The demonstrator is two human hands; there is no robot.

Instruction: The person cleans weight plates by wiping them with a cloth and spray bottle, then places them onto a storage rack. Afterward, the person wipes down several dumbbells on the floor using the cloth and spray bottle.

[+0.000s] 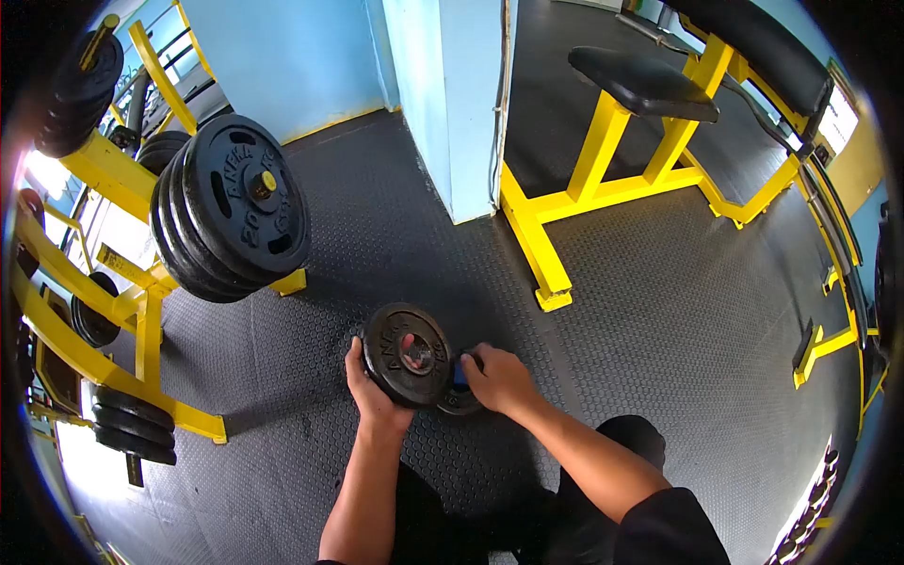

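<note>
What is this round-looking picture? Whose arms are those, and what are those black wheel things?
The picture comes from a small camera worn on a person's head, looking down, so the arms you see are that person's own. The edges bend because the lens is very wide. The place is a gym with a dark rubber floor. The black wheels are heavy iron weight plates. The left hand grips one round black iron plate that sits on a short dumbbell bar low over the floor. The right hand rests on the dumbbell's other end, on a smaller dark plate; something blue shows under the fingers, too hidden to name. At the left, a yellow metal rack carries a stack of big black plates. Behind stands a yellow bench with a black padded seat and a pale blue wall pillar.
</note>
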